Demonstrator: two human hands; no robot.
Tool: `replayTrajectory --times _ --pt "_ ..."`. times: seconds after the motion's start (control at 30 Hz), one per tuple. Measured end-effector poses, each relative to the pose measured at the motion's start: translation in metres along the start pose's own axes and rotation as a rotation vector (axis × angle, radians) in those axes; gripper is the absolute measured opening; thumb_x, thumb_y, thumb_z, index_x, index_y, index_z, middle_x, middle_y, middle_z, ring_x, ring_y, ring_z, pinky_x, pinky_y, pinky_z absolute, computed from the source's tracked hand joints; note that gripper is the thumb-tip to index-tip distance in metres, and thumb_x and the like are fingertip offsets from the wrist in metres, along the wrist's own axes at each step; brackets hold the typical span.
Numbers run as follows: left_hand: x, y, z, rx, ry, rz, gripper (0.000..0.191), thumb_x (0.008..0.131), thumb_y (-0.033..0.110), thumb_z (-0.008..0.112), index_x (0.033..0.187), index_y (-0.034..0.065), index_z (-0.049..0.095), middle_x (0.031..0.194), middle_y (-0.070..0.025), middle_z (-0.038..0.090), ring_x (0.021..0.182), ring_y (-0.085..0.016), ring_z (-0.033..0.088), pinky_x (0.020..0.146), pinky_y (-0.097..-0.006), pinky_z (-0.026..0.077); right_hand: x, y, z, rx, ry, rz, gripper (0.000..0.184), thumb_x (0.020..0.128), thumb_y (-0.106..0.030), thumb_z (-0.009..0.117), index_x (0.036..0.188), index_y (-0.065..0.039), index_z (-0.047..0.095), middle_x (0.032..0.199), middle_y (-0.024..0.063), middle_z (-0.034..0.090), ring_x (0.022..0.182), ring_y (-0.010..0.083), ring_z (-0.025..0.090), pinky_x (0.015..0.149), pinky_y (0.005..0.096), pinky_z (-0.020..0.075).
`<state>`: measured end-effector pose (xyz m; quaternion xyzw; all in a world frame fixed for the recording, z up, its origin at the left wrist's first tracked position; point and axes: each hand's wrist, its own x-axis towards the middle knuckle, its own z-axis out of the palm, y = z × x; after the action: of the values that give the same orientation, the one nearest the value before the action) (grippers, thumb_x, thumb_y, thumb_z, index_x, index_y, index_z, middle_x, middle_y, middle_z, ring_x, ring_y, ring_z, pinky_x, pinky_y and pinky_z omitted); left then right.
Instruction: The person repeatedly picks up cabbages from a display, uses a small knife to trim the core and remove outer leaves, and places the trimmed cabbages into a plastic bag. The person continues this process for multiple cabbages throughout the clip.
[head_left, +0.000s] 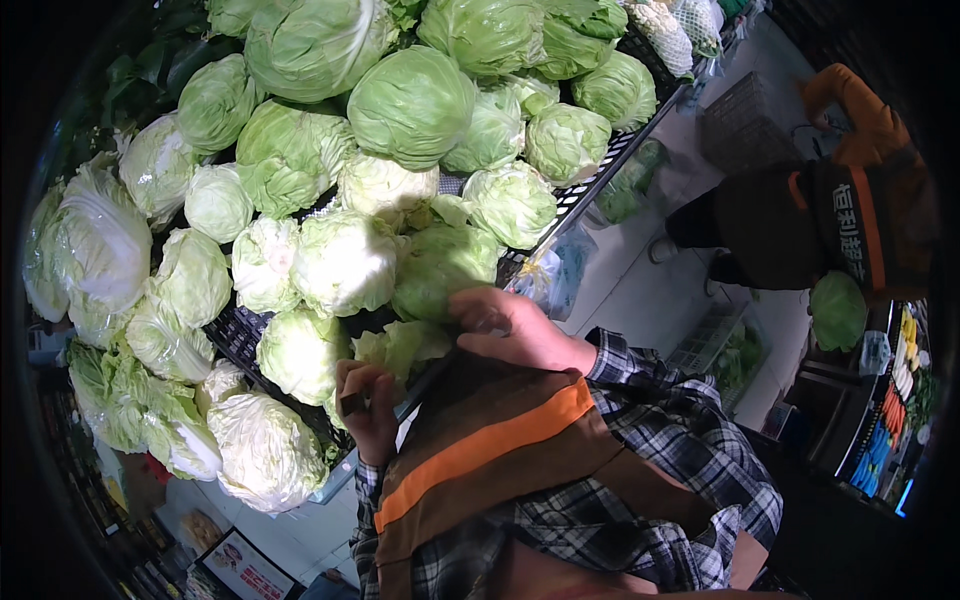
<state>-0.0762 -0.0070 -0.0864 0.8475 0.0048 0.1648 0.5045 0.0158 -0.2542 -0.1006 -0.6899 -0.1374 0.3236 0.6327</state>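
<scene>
My left hand (367, 409) is at the display's near edge, its fingers curled around a small dark object (352, 403) that I cannot identify. To its right, my right hand (510, 326) is slightly blurred, thumb and fingers apart, fingertips against or just beside a shaded green cabbage head (442, 266). Loose green leaves (401, 346) lie between my hands. A pale, brightly lit head (345, 262) and a smaller round head (304, 352) sit beyond my left hand. Larger green cabbages (411, 106) are piled farther back on the black plastic crate (236, 337).
Napa cabbages (105, 232), some in plastic film, line the left side. At right, a co-worker in a brown and orange apron (810, 225) stands near a grey crate (742, 124), with a green cabbage (838, 311) beside them. Another crate (709, 337) and bagged greens (630, 184) are on the tiled floor.
</scene>
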Motion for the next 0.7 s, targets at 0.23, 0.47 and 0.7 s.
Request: replayTrajectory --times 0.23,0.47,0.7 --pt "0.025 0.023 0.037 -0.515 -0.13 -0.095 0.03 0.098 0.03 0.06 0.085 0.0035 0.058 0.086 -0.0044 0.049 0.081 -0.017 0.046 0.076 -0.0305 0.037 0.013 0.009 0.043 0.724 -0.251 -0.237 0.115 0.079 -0.02 0.087 0.159 -0.003 0.006 0.146 0.0092 0.044 0.135 0.0187 0.042 0.112 0.0357 0.037" --pt "0.018 0.015 0.052 -0.705 -0.482 -0.303 0.047 0.106 0.039 0.04 0.114 -0.0027 0.06 0.11 -0.0107 0.059 0.104 -0.021 0.056 0.094 -0.0348 0.044 -0.001 0.024 0.04 0.846 -0.114 -0.292 0.054 0.091 -0.009 0.074 0.139 -0.003 0.05 0.128 0.0059 0.065 0.118 0.0149 0.061 0.102 0.031 0.0487" --pt "0.034 0.038 0.09 -0.272 -0.572 0.281 0.047 0.101 0.031 0.041 0.126 -0.0045 0.059 0.115 -0.0218 0.059 0.102 -0.036 0.059 0.092 -0.0444 0.047 -0.024 0.042 0.019 0.766 0.16 -0.493 0.051 0.089 -0.013 0.078 0.132 -0.003 0.053 0.124 0.0036 0.065 0.115 0.0127 0.059 0.099 0.0303 0.0485"
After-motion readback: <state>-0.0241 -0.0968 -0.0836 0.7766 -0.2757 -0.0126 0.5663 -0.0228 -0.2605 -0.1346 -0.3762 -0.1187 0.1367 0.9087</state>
